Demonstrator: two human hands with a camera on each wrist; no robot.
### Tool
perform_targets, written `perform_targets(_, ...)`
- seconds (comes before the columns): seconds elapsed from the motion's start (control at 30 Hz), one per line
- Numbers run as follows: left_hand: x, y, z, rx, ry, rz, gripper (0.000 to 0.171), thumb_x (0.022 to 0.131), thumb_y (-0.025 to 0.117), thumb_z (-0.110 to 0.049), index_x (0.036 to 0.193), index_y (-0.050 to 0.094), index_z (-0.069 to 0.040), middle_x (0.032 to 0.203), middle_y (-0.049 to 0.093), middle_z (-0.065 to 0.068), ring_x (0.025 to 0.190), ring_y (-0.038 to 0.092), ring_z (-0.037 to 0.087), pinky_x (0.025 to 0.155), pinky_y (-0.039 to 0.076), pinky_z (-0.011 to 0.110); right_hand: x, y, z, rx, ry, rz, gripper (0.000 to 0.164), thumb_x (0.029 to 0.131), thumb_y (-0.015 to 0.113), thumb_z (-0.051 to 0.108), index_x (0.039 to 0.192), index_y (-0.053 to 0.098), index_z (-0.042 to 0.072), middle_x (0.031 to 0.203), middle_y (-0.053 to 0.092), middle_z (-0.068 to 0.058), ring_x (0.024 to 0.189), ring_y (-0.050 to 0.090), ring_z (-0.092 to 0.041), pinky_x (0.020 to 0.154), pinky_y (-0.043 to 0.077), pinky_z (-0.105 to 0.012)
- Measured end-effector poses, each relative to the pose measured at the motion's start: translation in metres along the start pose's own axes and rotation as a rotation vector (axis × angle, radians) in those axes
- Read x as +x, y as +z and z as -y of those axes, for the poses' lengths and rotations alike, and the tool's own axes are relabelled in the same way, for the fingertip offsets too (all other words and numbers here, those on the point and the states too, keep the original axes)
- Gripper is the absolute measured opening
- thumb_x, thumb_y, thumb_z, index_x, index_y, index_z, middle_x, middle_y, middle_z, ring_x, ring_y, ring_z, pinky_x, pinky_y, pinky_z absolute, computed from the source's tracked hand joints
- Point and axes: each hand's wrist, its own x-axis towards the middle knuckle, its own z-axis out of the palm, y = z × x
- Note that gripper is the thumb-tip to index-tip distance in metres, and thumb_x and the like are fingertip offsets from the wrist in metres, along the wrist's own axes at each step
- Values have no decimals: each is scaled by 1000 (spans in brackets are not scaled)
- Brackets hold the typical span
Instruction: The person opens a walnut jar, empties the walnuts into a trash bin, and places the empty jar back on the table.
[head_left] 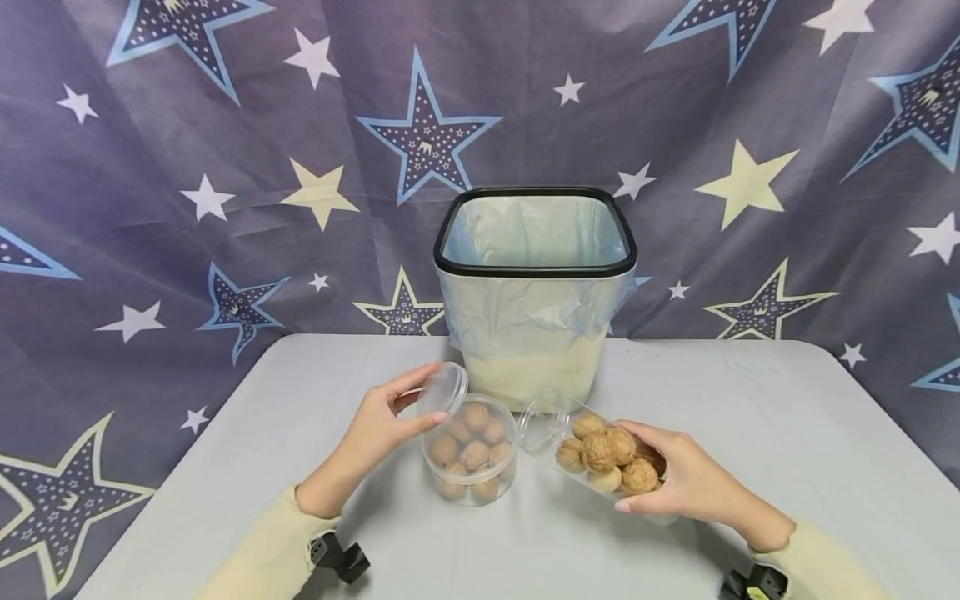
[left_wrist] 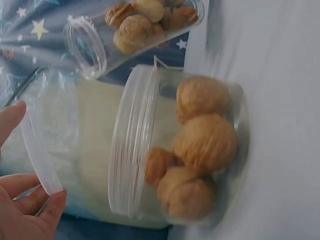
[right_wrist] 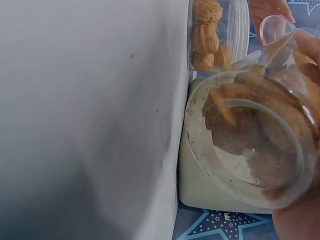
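In the head view my left hand (head_left: 378, 429) pinches a clear round lid (head_left: 445, 388) by its edge, tilted up over the back-left rim of a wide clear jar (head_left: 472, 490). That jar stands upright and uncovered on the table, with several walnuts (left_wrist: 205, 142) inside. My right hand (head_left: 686, 477) grips a taller clear jar (right_wrist: 250, 140) round its body. This jar is tipped, its open mouth pointing left towards the wide jar and slightly away from me. Several walnuts (head_left: 598, 451) lie in its lower part, partly hidden by my fingers.
Behind the jars a cream bin (head_left: 525, 371) with a black rim and a bluish liner bag stands on the white-covered table (head_left: 540, 550). A star-patterned curtain (head_left: 525, 108) hangs behind the table.
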Motion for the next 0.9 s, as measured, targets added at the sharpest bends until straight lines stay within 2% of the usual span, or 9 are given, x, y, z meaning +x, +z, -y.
perform_targets(0.17, 0, -10, 7, 8, -55, -35, 59, 76, 74, 2, 130, 53, 3, 136, 51, 16, 120, 51, 28, 99, 42, 22, -1, 0, -1, -7, 15, 4, 81, 59, 89, 33, 126, 56, 2, 114, 66, -3, 97, 61, -6, 83, 52, -27)
perform_targets(0.4, 2, -23, 20, 12, -149, -76, 61, 75, 75, 0, 132, 52, 2, 138, 49, 15, 124, 47, 33, 104, 38, 34, -2, -2, -3, 8, 25, 1, 80, 59, 89, 31, 126, 56, 2, 114, 66, -4, 96, 61, -6, 84, 52, -26)
perform_targets(0.6, 5, -34, 37, 57, -227, -127, 60, 77, 75, -3, 132, 52, 2, 136, 51, 16, 125, 46, 33, 106, 36, 34, -4, -5, -5, -21, 19, -14, 81, 59, 89, 32, 125, 56, 2, 114, 66, -4, 97, 61, -6, 85, 51, -24)
perform_targets(0.77, 8, -43, 50, 75, -332, -166, 62, 78, 75, -8, 134, 50, 2, 137, 50, 18, 128, 45, 31, 110, 32, 36, -5, -7, -6, -25, 15, -21, 80, 59, 89, 32, 125, 56, 1, 113, 66, -4, 96, 62, -6, 85, 51, -23)
perform_targets(0.9, 11, -51, 61, 42, -415, -203, 65, 79, 74, -7, 136, 45, 4, 140, 44, 20, 132, 40, 30, 112, 27, 36, -5, -9, -7, -20, 8, -32, 79, 60, 89, 31, 124, 56, 1, 111, 66, -5, 94, 62, -6, 83, 51, -24)
